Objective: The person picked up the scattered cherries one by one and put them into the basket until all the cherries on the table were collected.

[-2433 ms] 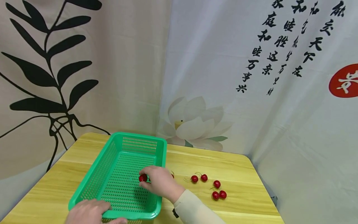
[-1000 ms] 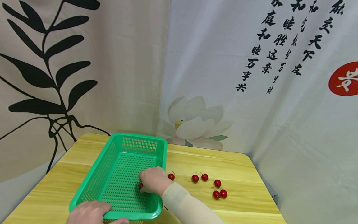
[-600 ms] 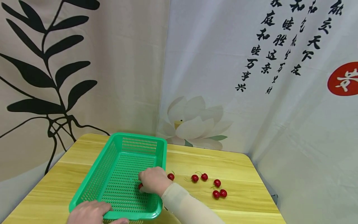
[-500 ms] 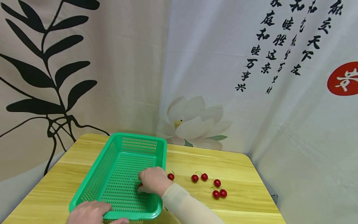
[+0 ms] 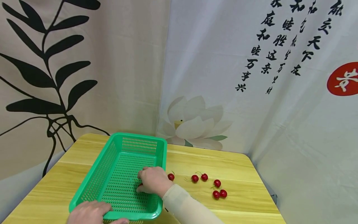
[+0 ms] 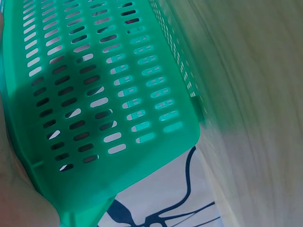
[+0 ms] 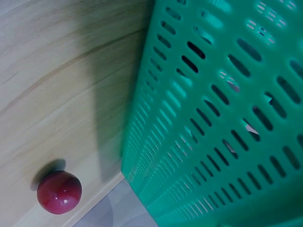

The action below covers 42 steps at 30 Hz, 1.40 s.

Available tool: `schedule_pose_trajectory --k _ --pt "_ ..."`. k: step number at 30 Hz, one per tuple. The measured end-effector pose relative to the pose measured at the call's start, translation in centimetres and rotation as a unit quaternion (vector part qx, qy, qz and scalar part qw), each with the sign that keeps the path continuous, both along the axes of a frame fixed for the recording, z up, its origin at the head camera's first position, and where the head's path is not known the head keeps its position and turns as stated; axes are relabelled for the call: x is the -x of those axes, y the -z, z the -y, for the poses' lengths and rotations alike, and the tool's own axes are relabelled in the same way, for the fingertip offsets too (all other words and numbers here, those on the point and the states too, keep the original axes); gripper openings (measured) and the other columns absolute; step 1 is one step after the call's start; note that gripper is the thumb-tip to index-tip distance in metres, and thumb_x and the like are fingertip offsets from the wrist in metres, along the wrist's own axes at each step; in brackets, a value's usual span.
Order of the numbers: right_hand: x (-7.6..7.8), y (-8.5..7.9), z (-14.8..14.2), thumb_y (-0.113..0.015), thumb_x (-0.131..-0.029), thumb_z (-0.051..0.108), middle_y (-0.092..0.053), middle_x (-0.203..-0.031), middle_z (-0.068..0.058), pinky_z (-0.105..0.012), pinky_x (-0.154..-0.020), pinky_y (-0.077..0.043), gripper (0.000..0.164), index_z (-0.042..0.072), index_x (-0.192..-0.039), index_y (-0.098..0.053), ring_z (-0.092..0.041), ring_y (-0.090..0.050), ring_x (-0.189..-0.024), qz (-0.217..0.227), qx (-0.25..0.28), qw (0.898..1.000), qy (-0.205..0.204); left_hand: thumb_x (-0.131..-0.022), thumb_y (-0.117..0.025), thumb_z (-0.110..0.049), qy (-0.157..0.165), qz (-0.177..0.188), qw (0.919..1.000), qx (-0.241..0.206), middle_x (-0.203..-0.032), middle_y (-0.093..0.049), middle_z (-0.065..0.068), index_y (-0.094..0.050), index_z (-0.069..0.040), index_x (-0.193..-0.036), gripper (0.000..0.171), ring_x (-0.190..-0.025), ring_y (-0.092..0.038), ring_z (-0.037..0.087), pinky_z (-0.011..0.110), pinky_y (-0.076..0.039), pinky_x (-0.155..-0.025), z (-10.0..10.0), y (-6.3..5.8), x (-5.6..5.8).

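A green perforated plastic basket (image 5: pixel 116 174) stands on the wooden table. My left hand (image 5: pixel 89 213) grips its near rim at the lower left; in the left wrist view the basket's slotted wall (image 6: pixel 94 109) fills much of the frame. My right hand (image 5: pixel 153 180) reaches over the right rim into the basket, finger and thumb slightly parted. A sliver of a red cherry (image 5: pixel 140 184) shows by the thumb on the basket floor, mostly hidden. Just outside the right wall lies another cherry (image 5: pixel 171 176), and the right wrist view shows a cherry (image 7: pixel 59 192) beside the basket.
Several more stemmed cherries lie to the right on the table (image 5: pixel 237 174), among them a cherry (image 5: pixel 204 177) and a touching pair with one cherry (image 5: pixel 216 194). Printed cloth (image 5: pixel 134 68) hangs behind the table's far edge.
My right hand has lowered a cherry to the basket floor, and its finger and thumb have since loosened a little. My left hand keeps hold of the rim.
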State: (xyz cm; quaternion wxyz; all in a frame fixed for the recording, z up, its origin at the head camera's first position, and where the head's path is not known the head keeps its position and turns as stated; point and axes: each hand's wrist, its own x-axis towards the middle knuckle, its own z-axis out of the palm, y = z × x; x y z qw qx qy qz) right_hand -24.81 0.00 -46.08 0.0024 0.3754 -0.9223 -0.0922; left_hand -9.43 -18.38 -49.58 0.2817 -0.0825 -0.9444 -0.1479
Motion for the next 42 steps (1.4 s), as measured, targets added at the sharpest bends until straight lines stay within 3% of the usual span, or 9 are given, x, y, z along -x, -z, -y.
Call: schedule_pose_trajectory --k 5,9,16,32,34,36,42 --pt "0.0 0.0 -0.1 -0.067 -0.083 0.064 -0.063 -0.105 0.018 -0.026 -0.071 -0.053 0.045 0.035 -0.117 -0.067 -0.001 -0.058 -0.085 -0.003 0.019 1.000 -0.002 -0.066 -0.063 -0.084 -0.002 0.012 0.9999 -0.003 -0.049 -0.029 -0.017 -0.037 -0.036 -0.054 0.056 -0.044 -0.029 0.004 0.029 -0.035 -0.043 0.0 -0.1 0.0" --pt "0.1 0.0 -0.3 -0.065 -0.085 0.065 -0.063 -0.115 0.016 -0.029 -0.085 -0.052 0.046 0.034 -0.118 -0.067 -0.003 -0.058 -0.098 -0.012 0.057 0.998 -0.015 -0.066 -0.063 -0.085 -0.004 0.020 0.9998 -0.004 -0.050 -0.033 -0.018 -0.044 -0.036 -0.056 0.053 -0.045 -0.033 0.003 0.031 -0.039 -0.045 0.0 -0.2 0.0" --pt "0.1 0.1 -0.7 -0.064 -0.087 0.062 -0.064 -0.113 0.016 -0.029 -0.086 -0.051 0.041 0.031 -0.115 -0.069 -0.002 -0.058 -0.095 -0.027 0.120 0.991 -0.042 -0.066 -0.062 -0.085 -0.006 0.044 0.9990 -0.004 -0.050 -0.034 -0.017 -0.048 -0.035 -0.057 0.053 -0.046 -0.035 0.004 0.032 -0.039 -0.046 0.0 -0.4 -0.1" --pt "0.2 0.3 -1.0 -0.063 -0.091 0.056 -0.065 -0.111 0.016 -0.027 -0.086 -0.051 0.036 0.028 -0.113 -0.070 -0.001 -0.057 -0.096 -0.031 0.178 0.982 -0.048 -0.067 -0.062 -0.085 -0.009 0.051 0.9986 -0.007 -0.049 -0.033 -0.017 -0.048 -0.035 -0.057 0.053 -0.045 -0.033 0.004 0.031 -0.037 -0.046 -0.1 -0.4 -0.1" --pt "0.2 0.3 -1.2 -0.063 -0.093 0.052 -0.065 -0.110 0.016 -0.025 -0.084 -0.051 0.033 0.026 -0.112 -0.070 0.000 -0.057 -0.095 -0.022 0.215 0.975 -0.048 -0.067 -0.062 -0.085 -0.009 0.057 0.9983 -0.007 -0.049 -0.035 -0.017 -0.049 -0.035 -0.057 0.053 -0.045 -0.035 0.005 0.031 -0.039 -0.046 -0.1 -0.4 -0.1" --pt "0.3 0.2 -1.4 -0.063 -0.095 0.046 -0.066 -0.108 0.015 -0.023 -0.082 -0.050 0.027 0.025 -0.111 -0.070 0.000 -0.057 -0.092 -0.016 0.269 0.962 -0.050 -0.067 -0.061 -0.085 -0.009 0.066 0.9977 -0.007 -0.050 -0.038 -0.016 -0.051 -0.034 -0.059 0.053 -0.047 -0.038 0.006 0.033 -0.041 -0.048 -0.1 -0.5 -0.1" --pt "0.1 0.4 -3.4 -0.067 -0.096 0.028 -0.067 -0.104 0.007 -0.024 -0.075 -0.050 0.017 0.017 -0.108 -0.068 -0.007 -0.056 -0.089 -0.032 0.446 0.892 -0.070 -0.068 -0.059 -0.086 -0.010 0.099 0.9950 0.002 -0.058 -0.054 -0.012 -0.062 -0.029 -0.065 0.057 -0.055 -0.051 0.011 0.041 -0.049 -0.057 -0.1 -1.1 -0.2"
